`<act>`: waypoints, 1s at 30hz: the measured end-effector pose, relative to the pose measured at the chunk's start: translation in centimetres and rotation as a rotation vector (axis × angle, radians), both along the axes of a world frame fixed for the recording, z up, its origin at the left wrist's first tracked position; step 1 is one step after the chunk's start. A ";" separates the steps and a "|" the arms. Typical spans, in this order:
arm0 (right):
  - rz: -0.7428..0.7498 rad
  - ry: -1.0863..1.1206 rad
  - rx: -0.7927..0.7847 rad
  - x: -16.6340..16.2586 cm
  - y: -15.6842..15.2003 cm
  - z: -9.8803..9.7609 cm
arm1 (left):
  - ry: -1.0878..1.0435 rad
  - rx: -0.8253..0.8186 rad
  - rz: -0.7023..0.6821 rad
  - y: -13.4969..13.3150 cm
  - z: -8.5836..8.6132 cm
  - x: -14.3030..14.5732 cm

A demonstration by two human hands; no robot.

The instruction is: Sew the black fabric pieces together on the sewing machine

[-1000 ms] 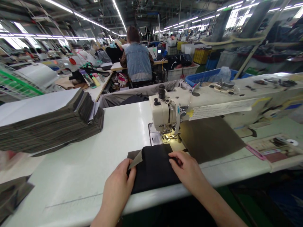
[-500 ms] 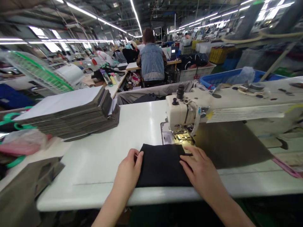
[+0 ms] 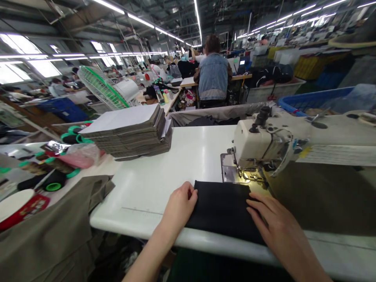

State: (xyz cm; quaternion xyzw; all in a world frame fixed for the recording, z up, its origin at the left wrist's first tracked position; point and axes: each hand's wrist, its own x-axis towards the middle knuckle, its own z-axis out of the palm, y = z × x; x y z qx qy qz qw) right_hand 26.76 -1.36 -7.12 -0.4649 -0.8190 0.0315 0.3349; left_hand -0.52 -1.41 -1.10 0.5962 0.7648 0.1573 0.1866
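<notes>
A folded piece of black fabric (image 3: 221,209) lies flat at the table's front edge, just before the sewing machine (image 3: 255,141). My left hand (image 3: 182,201) pinches the fabric's upper left edge between thumb and fingers. At the right edge my right hand (image 3: 274,215) grips the cloth, its fingertips close together; the underside of that grip is hidden. The lit needle plate (image 3: 254,177) is a little beyond the fabric's far edge, apart from it.
On the left of the white table (image 3: 188,152) stands a stack of grey-brown fabric pieces (image 3: 129,141). Olive cloth (image 3: 329,199) lies under the machine arm. Thread cones (image 3: 55,182) and a red-and-white tub (image 3: 22,207) are far left. A person in a denim vest (image 3: 213,76) sits ahead.
The camera view has turned left, so the table, machine and both hands appear farther right. Both hands keep their hold on the black fabric, which looks almost unmoved on the table.
</notes>
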 end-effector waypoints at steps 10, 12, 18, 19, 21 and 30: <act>0.007 0.010 0.006 0.0 0.0 0.1 | -0.085 0.071 -0.097 -0.9 -0.5 -0.4; 0.011 0.013 0.012 0.0 0.0 0.1 | -0.077 0.059 -0.085 -0.8 -0.5 -0.4; -0.003 0.003 0.018 0.0 0.0 0.2 | -0.002 0.003 -0.018 -0.2 -0.4 -0.2; -0.006 0.001 0.021 0.0 0.0 0.2 | 0.004 -0.003 -0.015 -0.1 -0.3 -0.1; -0.006 -0.004 0.023 0.0 0.0 0.3 | 0.020 -0.016 -0.011 -0.1 -0.1 0.2; 0.187 -0.025 0.022 0.1 0.7 0.1 | 0.229 0.297 -0.705 0.4 -0.2 -1.9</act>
